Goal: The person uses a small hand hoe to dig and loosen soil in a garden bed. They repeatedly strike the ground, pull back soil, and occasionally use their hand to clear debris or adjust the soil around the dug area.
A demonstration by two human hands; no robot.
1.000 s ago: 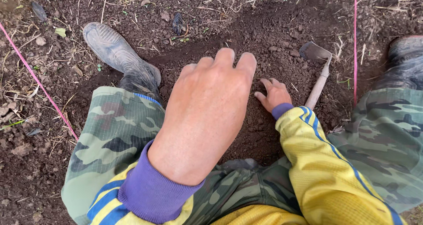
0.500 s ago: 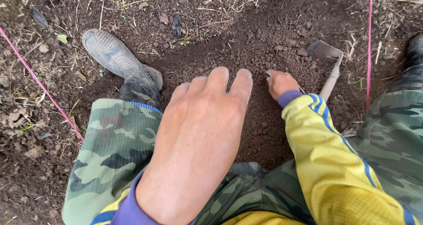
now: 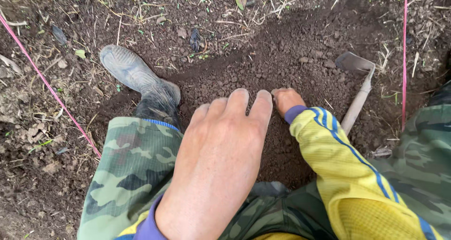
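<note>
Two bare hands, left (image 3: 213, 167) and right (image 3: 286, 100); one rubber boot (image 3: 138, 78) at ten o'clock; one hoe (image 3: 358, 87) at two; two pink strings (image 3: 47, 85).

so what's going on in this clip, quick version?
A person in camouflage trousers and a yellow sleeve with blue stripes crouches over a patch of loose dark soil. The right hand is pressed, fingers curled, into the soil. The left hand is raised close to the camera, open, holding nothing. A small hoe lies on the soil just right of the right hand, not held. A muddy rubber boot is planted to the left, and pink strings run along both sides of the patch.
</note>
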